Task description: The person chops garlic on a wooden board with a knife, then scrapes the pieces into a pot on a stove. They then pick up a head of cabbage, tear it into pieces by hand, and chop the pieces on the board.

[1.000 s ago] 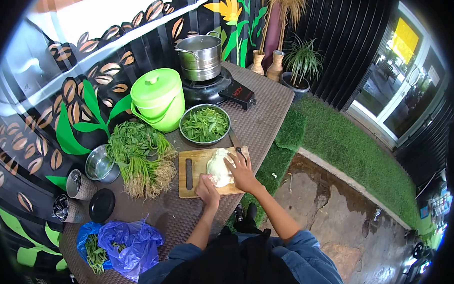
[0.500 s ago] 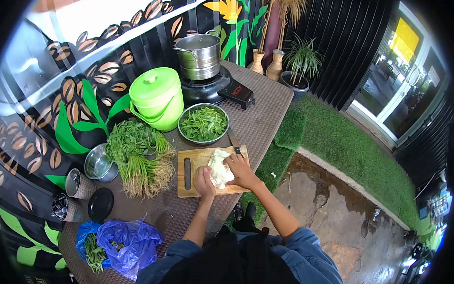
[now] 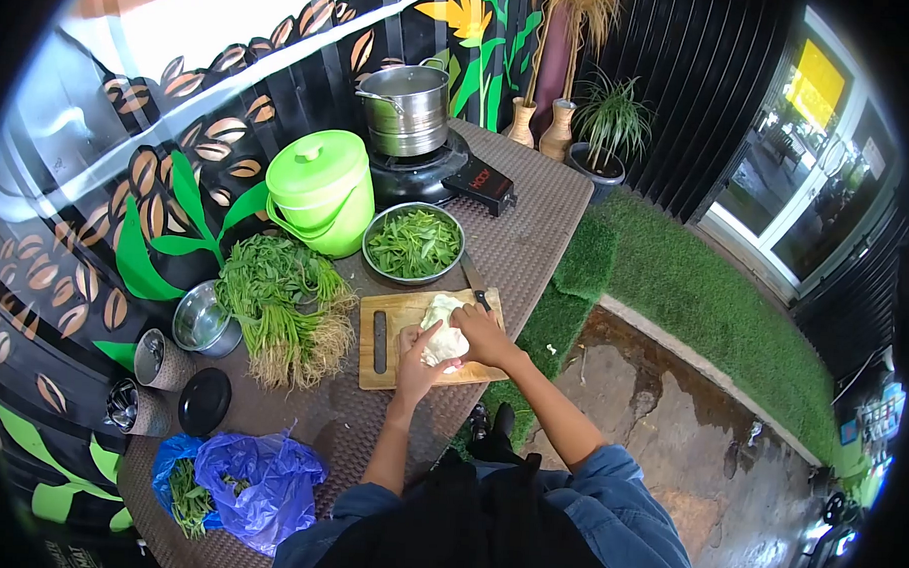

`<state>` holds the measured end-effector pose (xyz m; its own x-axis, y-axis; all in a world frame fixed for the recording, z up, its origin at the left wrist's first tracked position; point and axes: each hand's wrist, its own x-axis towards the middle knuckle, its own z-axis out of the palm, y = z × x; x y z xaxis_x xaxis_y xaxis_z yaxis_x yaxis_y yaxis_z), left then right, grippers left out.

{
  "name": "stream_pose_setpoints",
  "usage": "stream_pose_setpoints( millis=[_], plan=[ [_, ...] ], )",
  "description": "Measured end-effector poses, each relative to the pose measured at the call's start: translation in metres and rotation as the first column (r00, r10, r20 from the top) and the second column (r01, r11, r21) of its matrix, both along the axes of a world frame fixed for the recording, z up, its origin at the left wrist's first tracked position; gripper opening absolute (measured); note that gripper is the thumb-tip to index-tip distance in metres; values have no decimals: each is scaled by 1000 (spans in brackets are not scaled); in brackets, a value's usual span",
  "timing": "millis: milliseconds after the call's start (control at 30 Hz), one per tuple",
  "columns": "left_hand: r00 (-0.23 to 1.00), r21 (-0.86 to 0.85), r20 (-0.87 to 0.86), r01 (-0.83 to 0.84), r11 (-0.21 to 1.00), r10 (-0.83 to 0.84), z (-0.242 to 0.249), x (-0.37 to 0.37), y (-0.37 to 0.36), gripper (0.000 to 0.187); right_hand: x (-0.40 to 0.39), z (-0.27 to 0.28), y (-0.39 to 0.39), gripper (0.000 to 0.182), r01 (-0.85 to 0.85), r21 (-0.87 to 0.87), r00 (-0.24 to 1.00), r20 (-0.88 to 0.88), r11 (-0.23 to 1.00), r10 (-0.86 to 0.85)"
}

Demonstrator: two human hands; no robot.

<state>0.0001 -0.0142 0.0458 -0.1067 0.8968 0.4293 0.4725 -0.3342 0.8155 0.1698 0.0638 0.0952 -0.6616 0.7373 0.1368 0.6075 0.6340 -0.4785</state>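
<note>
A pale, whitish crumpled item sits over the wooden cutting board. My left hand holds its lower left side, fingers curled round it. From the right, my right hand grips its upper right part with bent fingers. Just above the board's right corner lies a knife, its dark handle close to my right hand. Behind the board is a metal bowl of green leaves. To the left, a large bunch of leafy greens with roots rests on the table.
On the table are a lidded green bucket, a steel pot on a gas stove, an empty metal bowl, cutlery holders, a black lid and blue plastic bags.
The pale item is bunched smaller and turned between my hands. My left hand has shifted slightly, its fingers now further round the item. The whole view has moved a little.
</note>
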Motion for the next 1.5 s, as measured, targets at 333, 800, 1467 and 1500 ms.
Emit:
stream_pose_setpoints(
  millis=[333,800,1467,1500],
  plan=[
    [989,-20,-118,93,995,-95,11,-8,-4,95,3,1,-5,64,-65,-59,993,-107,996,58],
    [986,54,-165,12,998,-3,3,-2,-2,114,-9,-3,-22,64,62,166,990,114,984,-82],
    [992,30,-107,-64,997,67,-4,10,7,110,12,-2,-12,52,-81,187,997,20,979,79],
    [993,25,-103,-63,998,66,-4,10,7,110,14,-5,-16,50,-69,160,997,-16,985,72]
  ],
)
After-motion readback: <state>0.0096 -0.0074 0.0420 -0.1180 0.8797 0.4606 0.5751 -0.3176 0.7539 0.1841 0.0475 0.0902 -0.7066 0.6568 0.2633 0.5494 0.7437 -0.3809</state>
